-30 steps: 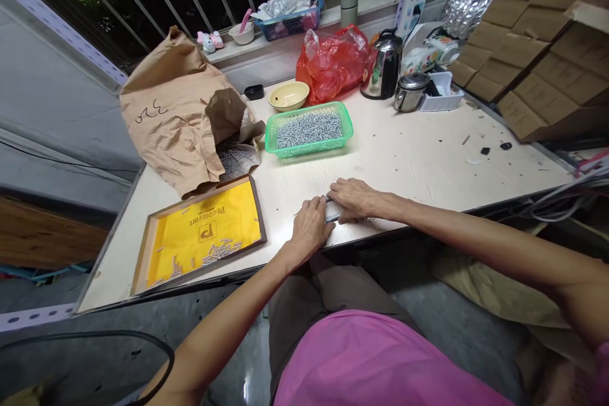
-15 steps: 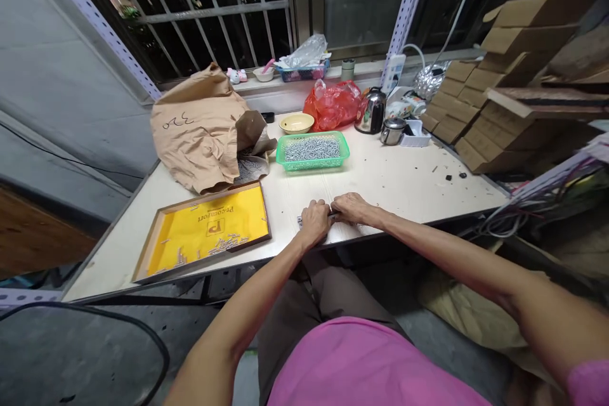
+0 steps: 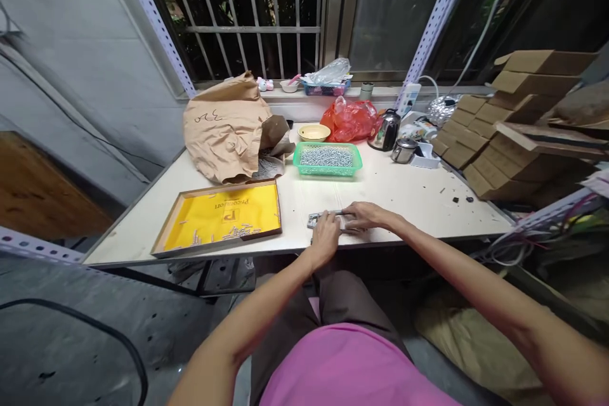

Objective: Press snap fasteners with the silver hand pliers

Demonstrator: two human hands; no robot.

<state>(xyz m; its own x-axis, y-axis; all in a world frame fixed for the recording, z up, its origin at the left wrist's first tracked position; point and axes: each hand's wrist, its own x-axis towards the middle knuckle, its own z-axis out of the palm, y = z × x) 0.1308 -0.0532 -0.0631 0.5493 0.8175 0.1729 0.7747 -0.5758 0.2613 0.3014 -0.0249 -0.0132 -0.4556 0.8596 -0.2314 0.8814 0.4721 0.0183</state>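
Left hand [image 3: 326, 238]: rests on a flat metal plate [image 3: 318, 221] near the near edge of the surface [image 3: 409, 206]; its fingers [image 3: 328, 222] curl down over the plate, pressed together; whether they pinch it, I cannot tell.
Right hand: the right hand [image 3: 365, 216] lies just right of the left hand, reaching left; its fingers lie close together, their tips at the plate's right end; any grip is hidden.
Plate: flat on the surface, partly covered by both hands, near the middle of the near edge.
Left of the hands: a wooden tray [image 3: 216, 188] with a yellow base holds scattered screws [image 3: 238, 232]; a crumpled brown paper bag [image 3: 223, 130] lies beyond it, spilling more screws [image 3: 266, 168].
Far of the hands: a green plastic basket [image 3: 327, 172] sits full of screws [image 3: 327, 157]; a cream bowl [image 3: 314, 132] and a red plastic bag [image 3: 349, 122] lie beyond it.
Far right: a steel kettle [image 3: 386, 131] stands beside a small steel pot [image 3: 403, 151]; flattened cardboard boxes [image 3: 485, 152] are stacked at the surface's right end.
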